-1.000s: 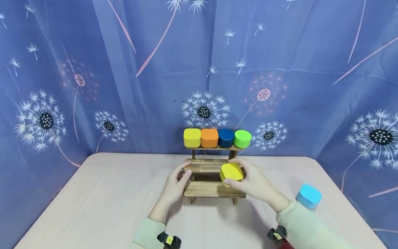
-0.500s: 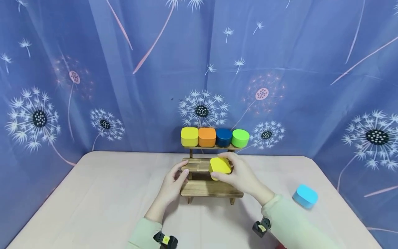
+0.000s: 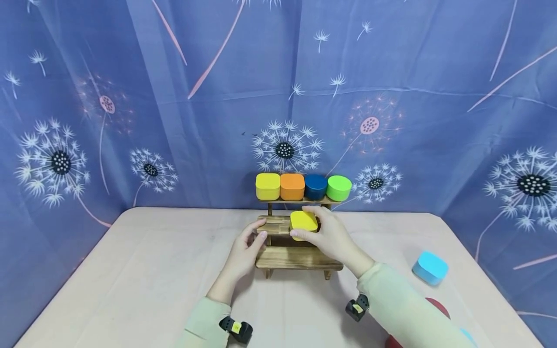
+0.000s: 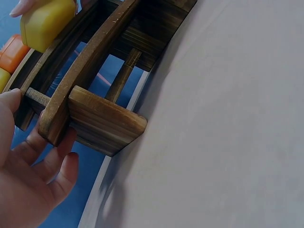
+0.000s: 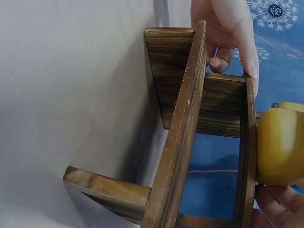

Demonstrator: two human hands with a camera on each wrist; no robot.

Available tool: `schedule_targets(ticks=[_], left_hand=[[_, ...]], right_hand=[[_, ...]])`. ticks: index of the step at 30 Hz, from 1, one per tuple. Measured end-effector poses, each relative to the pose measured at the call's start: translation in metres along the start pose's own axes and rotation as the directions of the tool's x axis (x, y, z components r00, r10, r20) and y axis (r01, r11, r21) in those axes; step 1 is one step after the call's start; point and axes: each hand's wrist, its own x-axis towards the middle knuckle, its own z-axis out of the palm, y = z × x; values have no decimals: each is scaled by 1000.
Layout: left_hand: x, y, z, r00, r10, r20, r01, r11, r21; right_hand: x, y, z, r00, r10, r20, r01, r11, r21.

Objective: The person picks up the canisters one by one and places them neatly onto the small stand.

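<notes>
Head view is showing the right hand (image 3: 332, 236) pinching a yellow block (image 3: 303, 220) at the middle shelf (image 3: 275, 225) of a wooden stand (image 3: 300, 257). The left hand (image 3: 242, 250) is holding the stand's left end, and four bright blocks (image 3: 292, 187) are sitting on the top shelf (image 3: 300, 202).

One left hand (image 3: 241, 253), one right hand (image 3: 334, 236), two wrist cameras (image 3: 236, 329), one table (image 3: 161, 280), one three-shelf wooden stand (image 3: 298, 258). Two yellow blocks (image 3: 303, 221), one orange block (image 3: 292, 187), one dark blue block (image 3: 315, 187), one green block (image 3: 339, 188), one light blue block (image 3: 430, 268): six. Partly hidden: one blue sliver (image 3: 468, 335), two red patches (image 3: 438, 306).
</notes>
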Motion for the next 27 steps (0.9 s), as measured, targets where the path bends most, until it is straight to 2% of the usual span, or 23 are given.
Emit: schedule_targets(ticks=[4, 11, 18, 22, 27], left_hand=[[-1, 4, 0, 1000, -19, 2, 19, 1000, 8], [-10, 33, -3, 1000, -11, 16, 11, 1000, 15], [-1, 7, 1, 1000, -16, -3, 16, 1000, 2], [0, 2, 1, 1000, 0, -3, 0, 1000, -2], [0, 2, 1, 1000, 2, -2, -2, 1000, -9]], right_hand=[[-1, 1, -2, 1000, -5, 27, 6, 1000, -12], [-7, 6, -8, 998, -46, 44, 45, 998, 33], [-11, 12, -14, 995, -73, 62, 71, 997, 34], [-11, 13, -17, 993, -89, 78, 86, 995, 41], [-11, 12, -16, 995, -91, 51, 89, 995, 53]])
